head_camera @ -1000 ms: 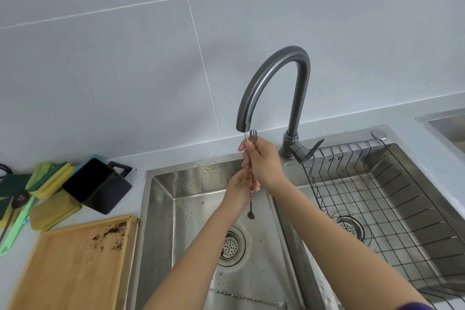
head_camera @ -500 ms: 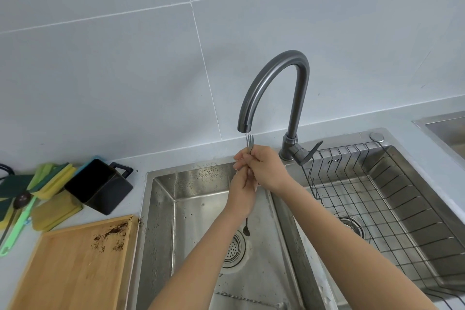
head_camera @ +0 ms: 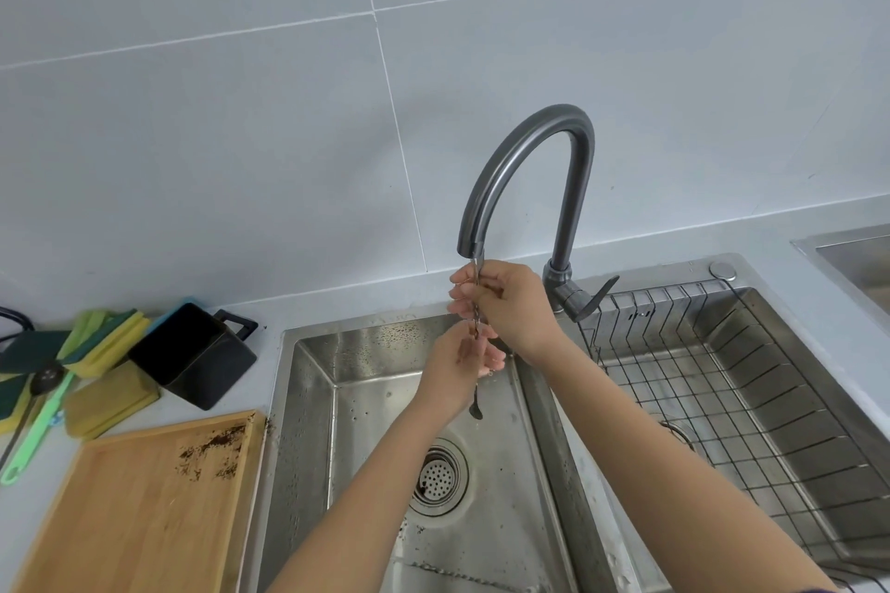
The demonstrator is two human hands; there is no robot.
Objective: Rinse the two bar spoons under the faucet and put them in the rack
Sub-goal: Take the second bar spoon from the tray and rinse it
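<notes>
One twisted metal bar spoon (head_camera: 477,400) hangs upright right under the spout of the grey faucet (head_camera: 525,159), bowl end down over the left sink basin (head_camera: 366,400). My right hand (head_camera: 510,303) pinches its upper shaft just below the spout. My left hand (head_camera: 462,361) wraps the shaft lower down. A second bar spoon (head_camera: 462,575) lies flat on the basin floor near the bottom edge. The wire rack (head_camera: 722,400) sits in the right basin.
A drain strainer (head_camera: 436,477) sits in the left basin floor. On the counter to the left lie a wooden cutting board (head_camera: 139,510) with dark crumbs, a black container (head_camera: 192,356) on its side, sponges (head_camera: 106,342) and a green-handled tool (head_camera: 33,429).
The spoon has risen closer to the spout, so its forked top is now hidden. My left hand has slid down the shaft, away from my right hand.
</notes>
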